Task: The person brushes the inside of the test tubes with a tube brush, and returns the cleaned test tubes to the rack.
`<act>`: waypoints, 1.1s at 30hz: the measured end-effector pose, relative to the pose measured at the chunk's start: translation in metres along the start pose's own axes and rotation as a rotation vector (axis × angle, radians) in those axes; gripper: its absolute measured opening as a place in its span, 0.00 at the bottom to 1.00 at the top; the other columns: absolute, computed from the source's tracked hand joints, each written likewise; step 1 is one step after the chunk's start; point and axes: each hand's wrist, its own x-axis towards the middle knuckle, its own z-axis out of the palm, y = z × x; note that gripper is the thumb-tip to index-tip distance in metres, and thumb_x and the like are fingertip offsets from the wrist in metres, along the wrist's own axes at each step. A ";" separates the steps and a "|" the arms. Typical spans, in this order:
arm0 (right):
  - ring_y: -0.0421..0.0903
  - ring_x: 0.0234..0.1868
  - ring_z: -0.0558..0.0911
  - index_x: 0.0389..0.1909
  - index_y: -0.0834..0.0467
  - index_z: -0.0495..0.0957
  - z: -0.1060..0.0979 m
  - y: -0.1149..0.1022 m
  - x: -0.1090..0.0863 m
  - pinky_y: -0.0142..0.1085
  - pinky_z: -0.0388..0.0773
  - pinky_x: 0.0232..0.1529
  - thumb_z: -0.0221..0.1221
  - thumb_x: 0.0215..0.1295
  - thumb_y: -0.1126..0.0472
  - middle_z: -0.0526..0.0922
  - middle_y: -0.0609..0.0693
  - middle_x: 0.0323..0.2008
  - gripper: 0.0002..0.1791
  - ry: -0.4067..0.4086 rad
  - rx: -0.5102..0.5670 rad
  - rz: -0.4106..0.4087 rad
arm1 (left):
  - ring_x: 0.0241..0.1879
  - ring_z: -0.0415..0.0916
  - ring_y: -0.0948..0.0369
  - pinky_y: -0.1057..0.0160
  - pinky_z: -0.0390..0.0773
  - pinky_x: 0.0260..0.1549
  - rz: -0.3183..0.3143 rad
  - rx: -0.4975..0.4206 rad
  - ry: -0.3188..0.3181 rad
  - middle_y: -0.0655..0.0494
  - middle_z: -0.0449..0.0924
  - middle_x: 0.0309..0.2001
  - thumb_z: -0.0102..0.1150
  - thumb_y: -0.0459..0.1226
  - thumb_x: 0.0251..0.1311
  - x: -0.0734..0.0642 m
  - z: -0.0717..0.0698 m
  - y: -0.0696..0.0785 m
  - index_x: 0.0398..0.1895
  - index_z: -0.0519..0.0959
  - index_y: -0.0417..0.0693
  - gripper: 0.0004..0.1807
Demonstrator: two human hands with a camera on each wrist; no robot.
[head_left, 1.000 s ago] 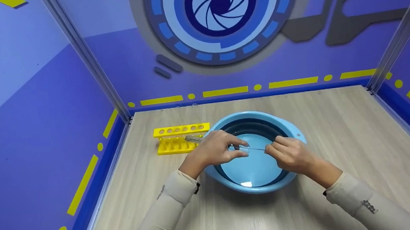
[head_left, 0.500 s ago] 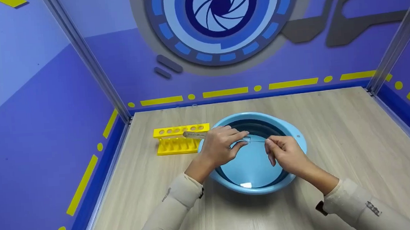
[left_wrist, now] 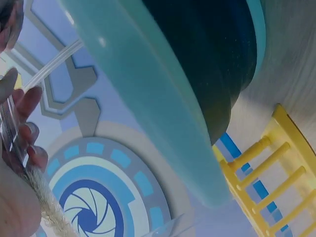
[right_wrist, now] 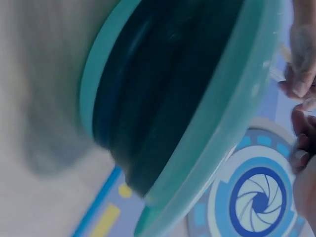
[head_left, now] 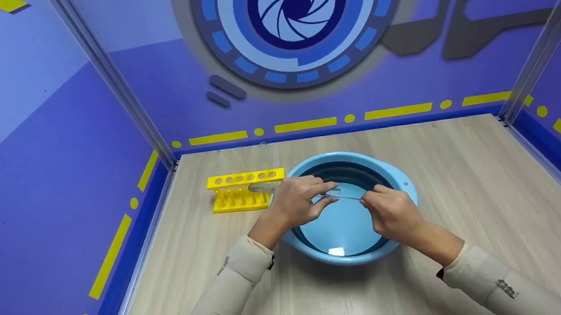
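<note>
Over the blue basin, my left hand grips a clear test tube that lies nearly level. The tube's open end points right, toward my right hand. A thin wire handle comes out of that end, and my right hand pinches it with curled fingers. The brush's pale bristles show on the other side of my left hand and appear to be inside the tube. In the left wrist view the bristles run out below the palm. Fingers hide the tube's middle.
Left of the basin stands a yellow test tube rack, close to the basin's rim. The basin has dark inner walls and a light blue bottom. Small clear rings lie at the table's back edge. Blue patterned panels enclose the table.
My right hand opened its lower fingers half a second ago and has curled them again around the wire. The bristles shifted slightly left, and both hands stay over the basin.
</note>
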 end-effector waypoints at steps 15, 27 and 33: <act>0.44 0.19 0.68 0.26 0.64 0.80 -0.001 0.019 -0.003 0.30 0.66 0.16 0.50 0.78 0.70 0.76 0.51 0.16 0.17 0.130 -0.129 -0.394 | 0.18 0.66 0.66 0.72 0.68 0.24 -0.158 -0.280 -0.380 0.61 0.92 0.35 0.63 0.58 0.73 0.002 -0.019 -0.005 0.62 0.87 0.60 0.23; 0.44 0.19 0.70 0.26 0.65 0.80 -0.015 0.023 -0.024 0.31 0.72 0.16 0.50 0.77 0.69 0.76 0.52 0.19 0.18 0.132 -0.104 -0.341 | 0.16 0.61 0.67 0.71 0.63 0.21 -0.286 -0.361 -0.393 0.60 0.77 0.20 0.67 0.55 0.71 -0.027 -0.022 -0.033 0.62 0.88 0.61 0.21; 0.43 0.19 0.70 0.26 0.64 0.81 -0.024 0.020 -0.041 0.29 0.73 0.16 0.49 0.79 0.68 0.76 0.51 0.19 0.19 0.111 -0.094 -0.333 | 0.25 0.74 0.70 0.73 0.76 0.29 -0.329 -0.383 -0.383 0.64 0.93 0.40 0.69 0.54 0.70 -0.039 -0.020 -0.041 0.58 0.90 0.61 0.19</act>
